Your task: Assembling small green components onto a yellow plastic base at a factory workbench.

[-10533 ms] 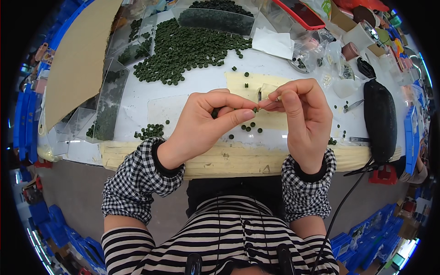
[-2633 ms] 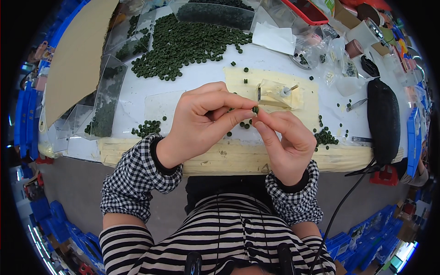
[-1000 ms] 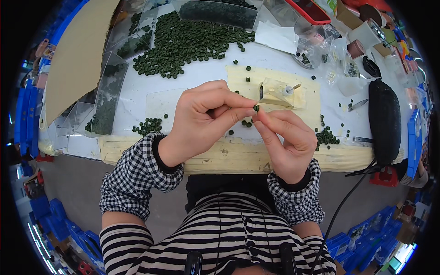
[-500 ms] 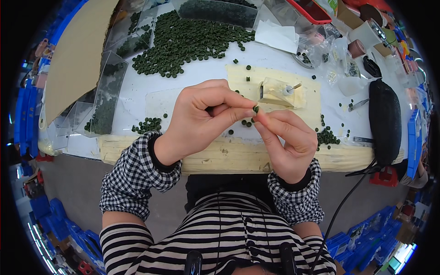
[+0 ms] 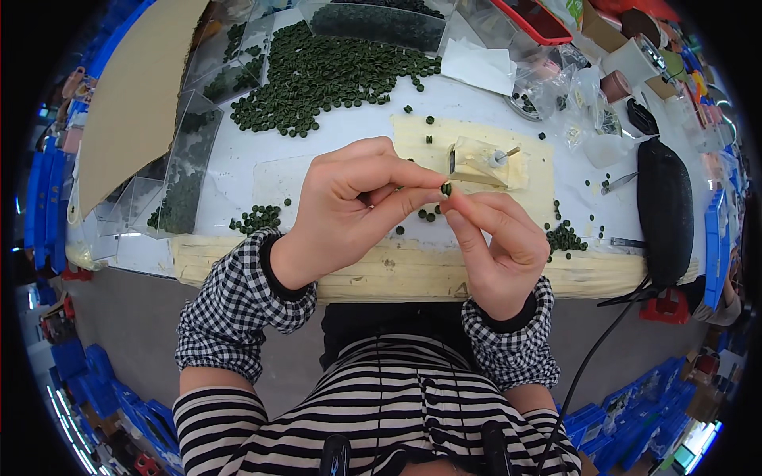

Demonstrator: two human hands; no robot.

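Grip: left hand (image 5: 349, 210) and right hand (image 5: 496, 246) fingertips together pinch one small green ring (image 5: 446, 190).
Risk: ring likely slips, dropping among loose rings on the counter (image 5: 341, 135).

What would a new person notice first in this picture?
Both hands meet at the centre: the left hand and right hand pinch one small green ring between their fingertips. Behind them, a big heap of green rings covers the white table.

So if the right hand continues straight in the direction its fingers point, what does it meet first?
The right hand points up and left, pinching a small green ring. It would meet the left hand's fingertips first; they already look nearly touching, though depth is unclear.
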